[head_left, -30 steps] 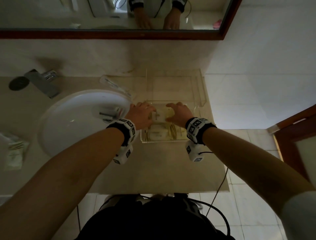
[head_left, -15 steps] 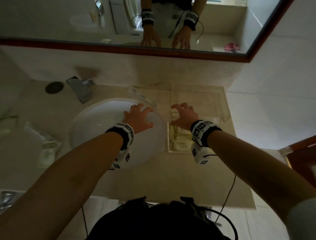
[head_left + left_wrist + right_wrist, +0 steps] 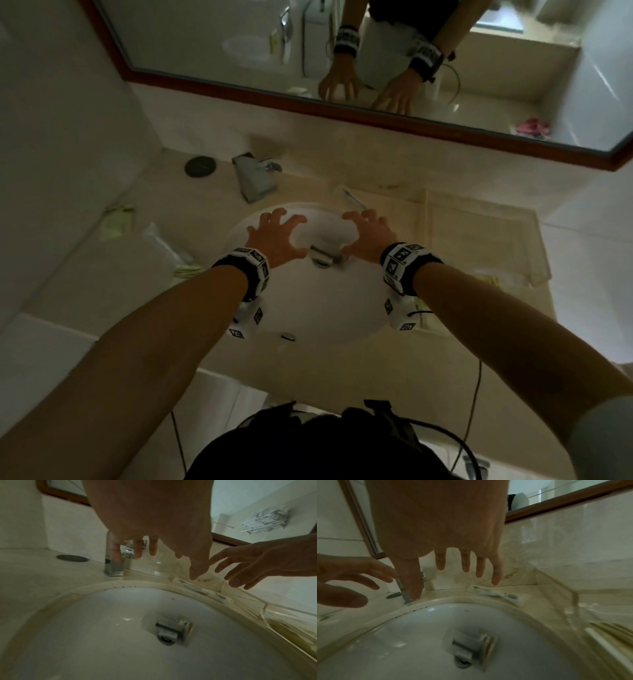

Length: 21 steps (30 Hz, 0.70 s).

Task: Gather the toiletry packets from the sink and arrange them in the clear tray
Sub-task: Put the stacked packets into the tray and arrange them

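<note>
Packet (image 3: 325, 255) lay in sink (image 3: 318, 318) over drain. Tray (image 3: 534, 270) sat R of sink; faucet (image 3: 255, 181) behind-L. Another packet (image 3: 354, 200) on counter (image 3: 102, 291) behind the rim.

A chrome faucet (image 3: 255, 180) stands on the beige countertop (image 3: 113, 287) behind the basin, with a dark round cap (image 3: 200, 166) just to its left. A wood-framed mirror (image 3: 212, 44) hangs on the wall above. A chrome wire rack (image 3: 265, 520) shows reflected in it.
</note>
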{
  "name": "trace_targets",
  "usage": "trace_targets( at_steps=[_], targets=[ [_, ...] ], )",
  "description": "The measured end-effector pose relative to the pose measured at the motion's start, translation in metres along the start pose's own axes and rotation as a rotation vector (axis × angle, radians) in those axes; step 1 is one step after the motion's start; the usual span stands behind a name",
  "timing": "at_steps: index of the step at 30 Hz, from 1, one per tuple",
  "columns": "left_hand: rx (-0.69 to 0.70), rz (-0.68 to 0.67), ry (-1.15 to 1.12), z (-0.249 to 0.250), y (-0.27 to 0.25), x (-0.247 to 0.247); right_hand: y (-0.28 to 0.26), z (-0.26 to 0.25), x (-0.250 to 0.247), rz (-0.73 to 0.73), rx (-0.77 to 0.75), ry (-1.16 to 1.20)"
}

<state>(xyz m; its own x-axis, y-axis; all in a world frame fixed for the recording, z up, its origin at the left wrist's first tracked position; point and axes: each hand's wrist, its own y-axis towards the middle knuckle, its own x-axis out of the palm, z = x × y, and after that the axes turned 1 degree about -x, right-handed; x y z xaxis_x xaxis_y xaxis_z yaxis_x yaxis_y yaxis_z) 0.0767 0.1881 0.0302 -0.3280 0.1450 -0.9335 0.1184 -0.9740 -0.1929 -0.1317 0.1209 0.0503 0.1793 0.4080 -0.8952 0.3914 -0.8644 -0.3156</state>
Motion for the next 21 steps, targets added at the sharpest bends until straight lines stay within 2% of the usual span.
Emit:
trace_targets(
  at_steps=[14,21],
  targets=[
    [-0.238,0.006,-0.017,-0.138,-0.052,-0.026,0.047,-0.126,0.052,-0.101,-0.182,-0.033],
    [-0.336,-0.008,-0.033,-0.185,-0.077,-0.022,0.053,-0.178,0.089,-0.179,-0.254,-0.054]
  ],
)
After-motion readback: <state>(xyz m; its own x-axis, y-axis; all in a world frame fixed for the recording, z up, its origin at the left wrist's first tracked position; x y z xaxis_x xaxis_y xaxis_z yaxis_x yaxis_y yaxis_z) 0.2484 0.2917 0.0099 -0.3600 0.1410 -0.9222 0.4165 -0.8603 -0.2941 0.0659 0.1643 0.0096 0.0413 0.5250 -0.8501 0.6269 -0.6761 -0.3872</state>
